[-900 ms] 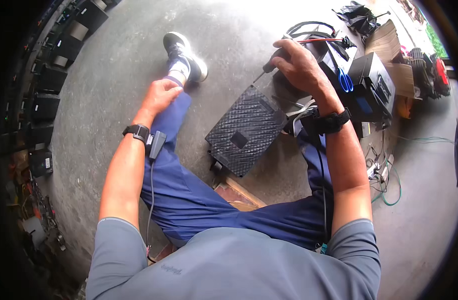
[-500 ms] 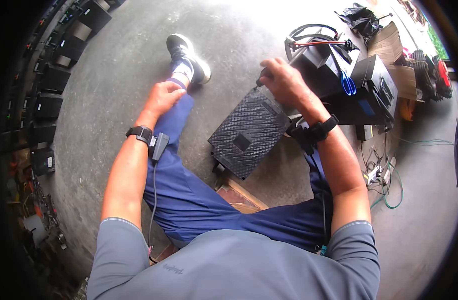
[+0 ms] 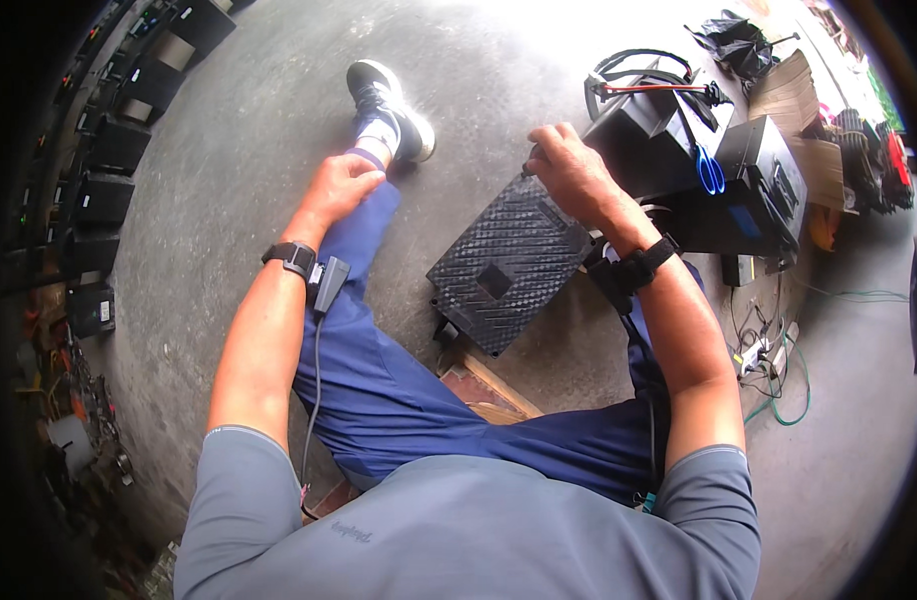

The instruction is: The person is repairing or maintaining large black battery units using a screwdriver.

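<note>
A black box (image 3: 514, 265) with a ribbed top and a small square recess stands tilted between my legs. At its far corner my right hand (image 3: 571, 172) is closed around a small dark piece, mostly hidden by the fingers. I cannot tell whether that piece is a tool or part of the box. My left hand (image 3: 341, 188) rests on the lower left trouser leg (image 3: 369, 235), fingers curled in and thumb out, with nothing showing in it. Both wrists wear black straps with cabled devices.
Black metal cases (image 3: 744, 190) stand right of my right hand, with blue-handled scissors (image 3: 710, 172) and a cable bundle (image 3: 644, 75) on them. Cords and a power strip (image 3: 754, 355) lie on the floor at right. A wooden frame (image 3: 494, 385) sits below the box. Black units (image 3: 104, 205) line the left.
The whole view has shifted slightly. My right hand has tipped a little, and less of the dark piece shows beside its fingers. My left hand stays on the leg.
</note>
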{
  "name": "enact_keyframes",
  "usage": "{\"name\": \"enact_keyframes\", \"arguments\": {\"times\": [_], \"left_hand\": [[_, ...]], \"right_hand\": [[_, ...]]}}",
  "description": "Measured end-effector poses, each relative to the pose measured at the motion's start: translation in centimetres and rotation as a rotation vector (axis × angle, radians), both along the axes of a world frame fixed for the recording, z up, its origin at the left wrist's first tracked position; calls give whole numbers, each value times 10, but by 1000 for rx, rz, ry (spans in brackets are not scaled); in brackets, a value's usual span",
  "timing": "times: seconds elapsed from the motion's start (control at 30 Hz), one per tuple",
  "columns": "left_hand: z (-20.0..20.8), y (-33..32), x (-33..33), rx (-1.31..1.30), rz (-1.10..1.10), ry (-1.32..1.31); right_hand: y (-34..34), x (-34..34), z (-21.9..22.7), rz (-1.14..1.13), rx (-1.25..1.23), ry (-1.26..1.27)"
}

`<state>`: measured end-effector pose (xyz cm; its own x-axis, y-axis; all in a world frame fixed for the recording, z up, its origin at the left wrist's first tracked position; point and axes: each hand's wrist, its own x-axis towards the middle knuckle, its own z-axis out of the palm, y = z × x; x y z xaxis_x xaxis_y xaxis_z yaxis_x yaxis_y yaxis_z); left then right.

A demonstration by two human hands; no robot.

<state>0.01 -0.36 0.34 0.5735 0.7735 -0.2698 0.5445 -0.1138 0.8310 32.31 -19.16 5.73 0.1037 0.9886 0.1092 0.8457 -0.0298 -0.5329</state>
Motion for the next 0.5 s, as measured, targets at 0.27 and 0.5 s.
{"name": "enact_keyframes", "arguments": {"times": [0.27, 0.5], "left_hand": [[1, -1, 2, -3, 3, 1], [-6, 2, 1, 44, -25, -6]], "right_hand": [[-2, -3, 2, 81, 55, -115], [-4, 0, -1, 75, 89, -207]]}}
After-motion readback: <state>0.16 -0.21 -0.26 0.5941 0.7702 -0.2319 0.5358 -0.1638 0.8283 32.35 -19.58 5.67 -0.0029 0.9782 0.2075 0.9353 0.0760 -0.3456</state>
